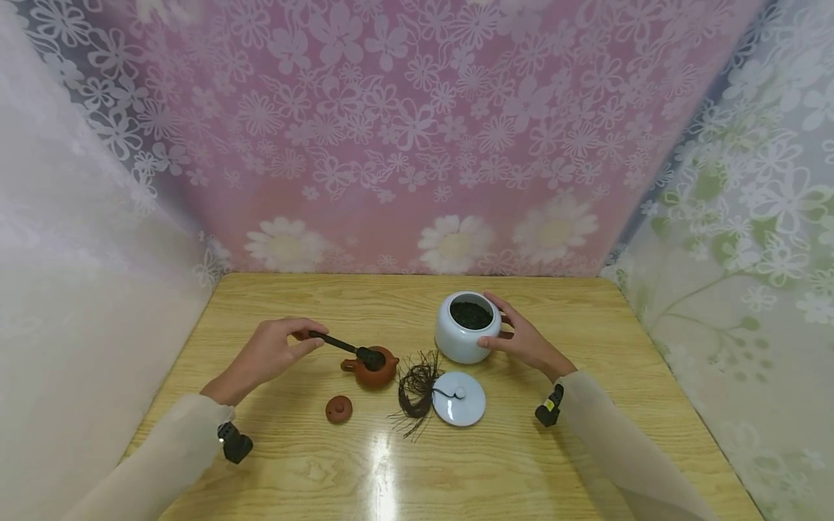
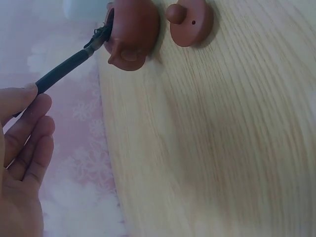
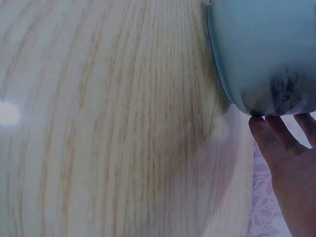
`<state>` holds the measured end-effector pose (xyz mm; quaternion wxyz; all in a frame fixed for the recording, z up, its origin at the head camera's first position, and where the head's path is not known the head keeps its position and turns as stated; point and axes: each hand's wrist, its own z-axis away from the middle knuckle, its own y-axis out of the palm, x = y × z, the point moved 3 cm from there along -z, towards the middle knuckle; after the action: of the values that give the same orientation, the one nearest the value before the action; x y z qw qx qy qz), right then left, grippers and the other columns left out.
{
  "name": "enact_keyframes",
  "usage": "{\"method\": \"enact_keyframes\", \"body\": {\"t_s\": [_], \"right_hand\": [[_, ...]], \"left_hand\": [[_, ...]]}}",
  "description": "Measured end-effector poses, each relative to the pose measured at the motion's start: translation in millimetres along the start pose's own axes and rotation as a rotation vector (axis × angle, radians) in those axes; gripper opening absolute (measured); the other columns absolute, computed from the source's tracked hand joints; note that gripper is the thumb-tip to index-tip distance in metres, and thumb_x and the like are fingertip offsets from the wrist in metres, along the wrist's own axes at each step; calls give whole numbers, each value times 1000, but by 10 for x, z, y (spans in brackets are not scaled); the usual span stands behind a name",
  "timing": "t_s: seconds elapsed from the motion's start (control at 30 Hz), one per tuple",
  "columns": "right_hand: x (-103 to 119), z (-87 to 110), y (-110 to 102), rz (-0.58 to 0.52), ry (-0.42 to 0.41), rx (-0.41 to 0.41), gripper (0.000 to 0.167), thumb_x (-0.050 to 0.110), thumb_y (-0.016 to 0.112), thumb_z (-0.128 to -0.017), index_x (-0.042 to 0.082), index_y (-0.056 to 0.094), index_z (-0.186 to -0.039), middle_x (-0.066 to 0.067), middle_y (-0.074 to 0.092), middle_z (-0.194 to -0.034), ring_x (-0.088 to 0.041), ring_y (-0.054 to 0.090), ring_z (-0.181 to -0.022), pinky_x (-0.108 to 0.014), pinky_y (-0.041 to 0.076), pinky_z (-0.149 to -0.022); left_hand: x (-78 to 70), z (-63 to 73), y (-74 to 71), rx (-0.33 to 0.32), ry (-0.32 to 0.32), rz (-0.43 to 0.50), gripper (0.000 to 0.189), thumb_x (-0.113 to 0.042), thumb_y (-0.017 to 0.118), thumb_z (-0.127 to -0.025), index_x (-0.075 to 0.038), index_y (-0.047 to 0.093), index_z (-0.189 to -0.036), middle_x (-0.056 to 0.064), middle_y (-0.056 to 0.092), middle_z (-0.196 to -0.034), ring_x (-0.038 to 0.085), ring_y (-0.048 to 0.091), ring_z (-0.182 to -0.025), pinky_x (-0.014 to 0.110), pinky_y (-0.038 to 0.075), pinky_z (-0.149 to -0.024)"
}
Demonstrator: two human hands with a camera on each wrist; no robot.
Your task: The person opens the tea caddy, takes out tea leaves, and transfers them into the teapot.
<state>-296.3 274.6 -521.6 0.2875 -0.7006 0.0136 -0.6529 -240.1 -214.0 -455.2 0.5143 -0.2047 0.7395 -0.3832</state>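
Between thumb and fingers, my left hand (image 1: 276, 352) pinches the dark handle of a tea scoop (image 2: 64, 71). The scoop's head, carrying dark tea leaves (image 1: 371, 357), tips into the mouth of a small reddish-brown clay teapot (image 1: 379, 378). On the right, my right hand (image 1: 523, 340) grips the side of a round white jar (image 1: 456, 343), thumb on the near side and fingers behind. Dark tea leaves (image 1: 470, 315) lie inside that jar, which stands upright on the table. In the right wrist view, fingertips (image 3: 257, 123) touch the jar's wall.
The teapot's clay lid (image 1: 339, 410) lies in front of it on the wooden table (image 1: 287, 463). A white jar lid (image 1: 464, 412) with a dark tassel (image 1: 415, 391) lies before the jar. Floral cloth (image 1: 391, 145) rises behind the table and at both sides.
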Motion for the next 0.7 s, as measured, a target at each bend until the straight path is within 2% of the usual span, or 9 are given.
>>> {"method": "enact_keyframes", "body": {"t_s": [0.13, 0.3, 0.4, 0.5, 0.57, 0.7], "right_hand": [[-5, -2, 0, -3, -2, 2, 96, 24, 83, -100, 44, 23, -173, -8, 21, -181, -46, 32, -161, -64, 42, -124], [-11, -2, -2, -1, -2, 0, 96, 25, 83, -100, 44, 23, -173, -7, 21, -181, -46, 32, -161, -63, 43, -123], [-10, -1, -4, 0, 0, -4, 96, 26, 84, -100, 44, 23, -173, -7, 21, -181, -46, 32, -161, -64, 43, -123], [-11, 1, -5, 2, 1, -5, 96, 27, 84, -100, 43, 23, -173, -8, 21, -181, -46, 32, -162, -63, 42, -123], [-12, 3, -4, -2, 0, -4, 96, 26, 84, -100, 43, 23, -173, -8, 21, -181, -46, 32, -161, -64, 42, -123], [-15, 4, -5, -5, -1, -3, 96, 26, 83, -100, 43, 23, -173, -8, 21, -181, -46, 32, -161, -64, 43, -123]], "left_hand": [[-106, -14, -6, -31, 141, -105, 23, -17, 82, -100, -18, 83, -123, -3, 81, -109, 16, 74, -97, 47, 61, -84], [-236, -15, -42, -98, 361, -217, 25, -9, 87, -93, -12, 84, -118, -1, 81, -103, 17, 75, -93, 41, 63, -77], [-289, -24, -71, -115, 441, -262, 26, -8, 88, -92, -12, 84, -117, 0, 81, -102, 18, 75, -93, 38, 63, -75], [-295, -38, -95, -102, 462, -275, 26, -8, 88, -92, -12, 84, -117, 1, 82, -103, 19, 75, -94, 37, 63, -74], [-263, -47, -106, -101, 441, -261, 25, -10, 88, -93, -12, 84, -118, 1, 81, -103, 18, 75, -94, 38, 63, -75], [-136, -66, -106, -88, 275, -158, 24, -15, 85, -97, -16, 83, -121, -2, 81, -108, 16, 73, -95, 39, 61, -78]]}}
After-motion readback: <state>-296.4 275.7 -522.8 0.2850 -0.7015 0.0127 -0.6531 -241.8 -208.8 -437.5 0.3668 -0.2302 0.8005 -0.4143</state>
